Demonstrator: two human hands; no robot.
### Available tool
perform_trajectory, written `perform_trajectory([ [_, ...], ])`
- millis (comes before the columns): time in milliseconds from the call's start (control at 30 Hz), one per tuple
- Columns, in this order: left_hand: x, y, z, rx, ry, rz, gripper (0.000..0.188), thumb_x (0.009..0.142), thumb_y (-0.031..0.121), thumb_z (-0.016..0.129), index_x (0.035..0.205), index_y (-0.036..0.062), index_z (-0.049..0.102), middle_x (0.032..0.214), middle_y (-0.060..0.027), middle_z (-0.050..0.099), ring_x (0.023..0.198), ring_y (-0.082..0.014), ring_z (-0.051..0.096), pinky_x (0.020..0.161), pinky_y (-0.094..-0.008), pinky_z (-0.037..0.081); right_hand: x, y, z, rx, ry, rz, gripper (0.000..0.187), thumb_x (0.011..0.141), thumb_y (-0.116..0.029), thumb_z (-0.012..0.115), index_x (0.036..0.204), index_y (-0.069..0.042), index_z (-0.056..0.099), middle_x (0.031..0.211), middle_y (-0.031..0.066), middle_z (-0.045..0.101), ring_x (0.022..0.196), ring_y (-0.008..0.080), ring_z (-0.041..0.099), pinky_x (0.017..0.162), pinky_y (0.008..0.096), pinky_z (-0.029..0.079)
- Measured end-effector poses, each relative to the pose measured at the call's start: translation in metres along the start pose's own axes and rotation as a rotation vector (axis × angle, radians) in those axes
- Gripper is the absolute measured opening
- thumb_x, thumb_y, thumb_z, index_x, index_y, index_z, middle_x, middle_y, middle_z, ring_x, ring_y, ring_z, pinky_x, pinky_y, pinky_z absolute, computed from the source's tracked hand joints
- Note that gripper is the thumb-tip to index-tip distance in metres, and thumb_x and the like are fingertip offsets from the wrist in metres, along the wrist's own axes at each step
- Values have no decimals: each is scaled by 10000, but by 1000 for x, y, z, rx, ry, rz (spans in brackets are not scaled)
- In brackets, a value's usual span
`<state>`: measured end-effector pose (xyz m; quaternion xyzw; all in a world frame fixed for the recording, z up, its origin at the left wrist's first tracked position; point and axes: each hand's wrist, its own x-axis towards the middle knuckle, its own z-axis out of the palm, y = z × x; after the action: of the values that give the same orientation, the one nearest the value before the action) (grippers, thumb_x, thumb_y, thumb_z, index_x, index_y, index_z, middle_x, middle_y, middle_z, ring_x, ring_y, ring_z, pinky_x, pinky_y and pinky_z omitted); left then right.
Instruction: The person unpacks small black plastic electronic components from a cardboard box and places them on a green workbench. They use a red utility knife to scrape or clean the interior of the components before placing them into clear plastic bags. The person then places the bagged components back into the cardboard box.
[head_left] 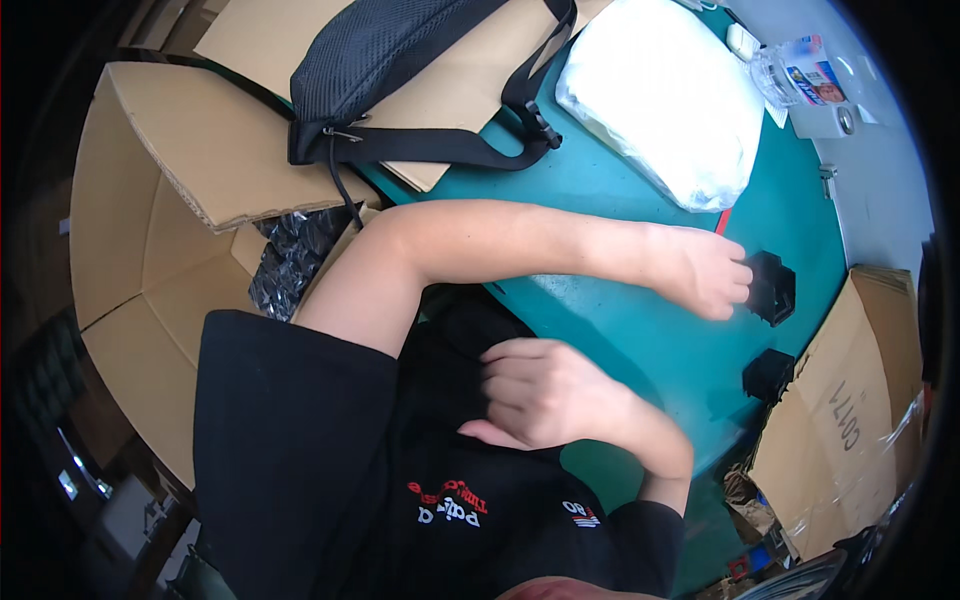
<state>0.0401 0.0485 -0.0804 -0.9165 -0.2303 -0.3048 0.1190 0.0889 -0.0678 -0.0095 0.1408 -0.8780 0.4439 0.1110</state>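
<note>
My left arm reaches across to the right. My left hand (705, 275) is closed, its curled fingers at the near side of a black angular plastic part (777, 290) on the green table (690, 390); the fingertips are hidden. A second black plastic part (768, 375) of similar look stands nearer, beside a cardboard box. My right hand (550, 395) is held in front of my black shirt, back of the hand up, fingers curled and thumb toward my body. Whatever may lie in it is hidden against the dark cloth.
An open carton (150, 220) with black plastic-wrapped things (295, 260) stands at left. A black bag (370, 70) rests on cardboard at the back. A white plastic bag (665, 100) and a clear jar (775, 75) are far right. Another carton (840, 410) borders the right edge.
</note>
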Motion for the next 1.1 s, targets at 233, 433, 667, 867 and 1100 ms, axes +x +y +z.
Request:
perform_trajectory([
  [233, -2, 7, 5, 12, 7, 10, 67, 776, 203, 683, 731, 180, 638, 828, 48, 598, 894, -158, 595, 744, -308, 454, 24, 9, -20, -590, 115, 382, 600, 786, -261, 788, 1307, 3, 652, 1469, 177, 548, 1397, 375, 484, 1129, 586, 377],
  [433, 2, 11, 2, -15, 9, 47, 84, 776, 201, 684, 707, 183, 639, 823, 55, 603, 898, -153, 599, 746, -302, 460, -2, 3, 9, -119, -63, 55, 280, 775, -247, 827, 835, 2, 714, 980, 138, 726, 1064, 292, 694, 1006, 480, 536],
  [667, 1, 1, -10, -28, -127, 10, 56, 787, 207, 674, 744, 173, 685, 859, 43, 632, 914, -158, 611, 747, -298, 469, -13, 6, -47, -534, 454, 131, 174, 755, -88, 823, 795, -4, 677, 817, 114, 678, 825, 303, 695, 788, 450, 598],
  [867, -8, -5, 12, -64, -277, -274, 116, 850, 207, 646, 801, 140, 728, 1021, -8, 680, 1017, -194, 644, 832, -309, 512, -65, 8, -83, -830, 715, 305, 50, 849, 18, 679, 851, 68, 683, 861, 166, 711, 839, 349, 692, 835, 505, 570],
  [1100, -8, -7, 4, -29, -280, -242, 84, 820, 187, 665, 855, 142, 726, 939, 1, 644, 984, -192, 638, 818, -350, 535, -173, 8, -121, -1198, 946, 811, 239, 936, -70, 701, 1152, 30, 687, 1148, 163, 689, 1075, 321, 655, 968, 410, 520],
])
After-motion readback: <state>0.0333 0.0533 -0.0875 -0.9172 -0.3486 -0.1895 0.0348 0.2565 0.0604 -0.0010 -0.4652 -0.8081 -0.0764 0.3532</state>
